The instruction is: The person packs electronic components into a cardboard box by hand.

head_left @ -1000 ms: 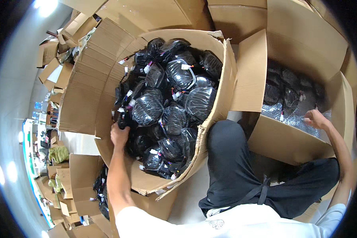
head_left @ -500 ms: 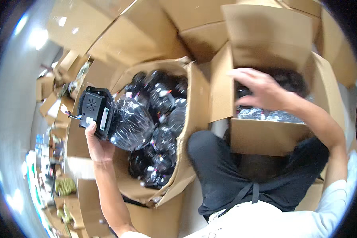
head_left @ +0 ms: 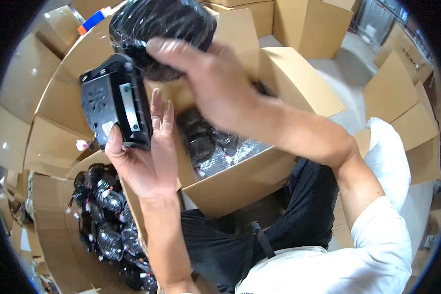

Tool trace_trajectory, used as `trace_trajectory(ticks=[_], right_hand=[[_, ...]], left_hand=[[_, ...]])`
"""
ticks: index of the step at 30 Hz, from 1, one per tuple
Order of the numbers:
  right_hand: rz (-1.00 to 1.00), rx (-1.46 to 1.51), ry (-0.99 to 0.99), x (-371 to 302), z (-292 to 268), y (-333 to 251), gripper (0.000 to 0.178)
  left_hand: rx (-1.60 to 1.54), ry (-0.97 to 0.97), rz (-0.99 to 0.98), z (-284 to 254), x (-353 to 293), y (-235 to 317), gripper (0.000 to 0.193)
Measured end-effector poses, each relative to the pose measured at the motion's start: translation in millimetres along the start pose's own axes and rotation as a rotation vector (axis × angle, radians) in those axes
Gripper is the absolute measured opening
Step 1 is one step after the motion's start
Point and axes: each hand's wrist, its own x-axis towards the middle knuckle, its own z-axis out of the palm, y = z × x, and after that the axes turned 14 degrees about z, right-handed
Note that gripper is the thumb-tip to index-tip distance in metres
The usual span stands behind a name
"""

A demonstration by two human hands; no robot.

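Observation:
My left hand (head_left: 149, 161) holds a black plastic device (head_left: 100, 100) by its lower edge. Its thumb lies on the front face while two fingers stick up beside it. The device has a patterned grille, a pale strip along one side and a wire with a white connector (head_left: 82, 145). Above it, against the device, is a rounded black part (head_left: 166, 27) wrapped in shiny clear film. Around the lower side of that part my right hand (head_left: 208, 73) is closed, blurred by motion, its other fingers partly hidden behind.
Below the hands, an open carton (head_left: 230, 192) contains black parts and clear bubble wrap (head_left: 237, 157). At lower left, another carton (head_left: 49, 215) holds several film-wrapped black parts (head_left: 110, 242). More cartons (head_left: 308, 27) surround me; a white bag (head_left: 387, 157) stands at right.
The device has moved up, from over the left carton towards the right one, as my view turned. My right hand has left the right carton and come onto the wrapped part.

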Motion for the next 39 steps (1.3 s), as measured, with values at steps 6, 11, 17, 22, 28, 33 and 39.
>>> trace_trajectory(ticks=[6,11,17,22,28,33,39], right_hand=[[0.591,0.057,-0.128,58.6,-116.8,128.4,0.044],[1.343,-0.442,0.046,-2.0,-176.4,290.7,0.051],[1.272,-0.573,-0.14,-56.2,-223.6,386.5,0.072],[1.14,-0.866,-0.265,-48.9,-183.9,363.1,0.08],[0.174,-0.771,-0.293,1.7,-112.3,243.8,0.102],[-0.301,-0.483,-0.716,10.4,-49.8,131.2,0.073],[0.777,-0.577,-0.219,33.7,-122.1,192.1,0.061]], left_hand=[[0.221,0.119,-0.104,-64.4,28.3,-0.8,0.052],[0.468,0.304,-0.147,-93.2,31.7,4.0,0.044],[0.582,0.25,-0.204,-81.8,34.2,-6.3,0.036],[0.764,0.289,-0.214,-92.5,29.2,-7.1,0.044],[0.679,0.291,-0.546,-92.7,24.9,-15.0,0.045],[0.433,0.07,-0.786,-87.0,22.9,-15.3,0.06],[0.816,0.346,-0.628,-83.7,11.9,-16.8,0.1]])
